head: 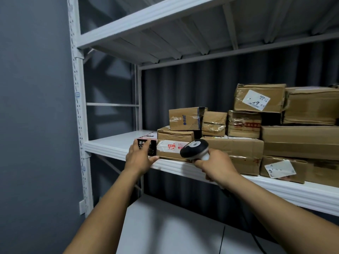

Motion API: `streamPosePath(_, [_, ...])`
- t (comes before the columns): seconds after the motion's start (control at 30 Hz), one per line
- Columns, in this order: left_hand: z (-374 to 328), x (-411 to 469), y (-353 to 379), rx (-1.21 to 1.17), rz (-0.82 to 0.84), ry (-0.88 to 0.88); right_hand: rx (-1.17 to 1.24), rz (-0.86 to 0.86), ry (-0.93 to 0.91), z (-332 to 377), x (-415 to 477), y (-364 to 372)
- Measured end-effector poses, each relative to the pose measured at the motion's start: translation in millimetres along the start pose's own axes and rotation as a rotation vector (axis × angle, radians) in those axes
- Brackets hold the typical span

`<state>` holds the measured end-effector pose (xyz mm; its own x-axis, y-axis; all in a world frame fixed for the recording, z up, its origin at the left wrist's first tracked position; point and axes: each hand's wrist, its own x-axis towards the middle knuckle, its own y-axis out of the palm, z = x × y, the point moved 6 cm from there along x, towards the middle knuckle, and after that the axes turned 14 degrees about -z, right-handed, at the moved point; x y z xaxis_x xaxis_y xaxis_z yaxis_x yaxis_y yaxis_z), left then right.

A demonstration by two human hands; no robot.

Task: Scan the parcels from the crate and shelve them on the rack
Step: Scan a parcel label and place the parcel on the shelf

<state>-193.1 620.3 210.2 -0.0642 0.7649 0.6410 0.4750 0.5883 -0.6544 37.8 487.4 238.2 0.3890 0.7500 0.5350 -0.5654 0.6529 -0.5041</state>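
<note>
A small black and pink parcel (149, 142) with white lettering stands on the white rack shelf (110, 145), against the left end of a stack of brown cardboard parcels (233, 145). My left hand (139, 157) is flat against the small parcel's front face, fingers straight, thumb along the shelf's front edge. My right hand (216, 165) grips the handle of a black and white barcode scanner (194, 149), whose head sits in front of the lowest brown box with a red and white label. The crate is out of view.
The rack's left upright (80, 125) stands by a grey wall. Another shelf (165, 17) hangs overhead. Bare shelf surface lies left of the small parcel. A lower white shelf (165, 226) is below, with the scanner's cable (256, 241) trailing across it.
</note>
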Motion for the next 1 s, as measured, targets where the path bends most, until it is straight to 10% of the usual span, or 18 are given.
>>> streamPosePath(0.43, [-122.0, -173.0, -48.5, 0.197, 0.128, 0.288, -0.053, -0.035, 0.132, -76.6, -125.7, -158.6])
streamPosePath(1.0, [-240.1, -497.6, 120.8, 0.115, 0.61, 0.534, -0.404, 0.19, 0.347, -314.6, -352.6, -266.3])
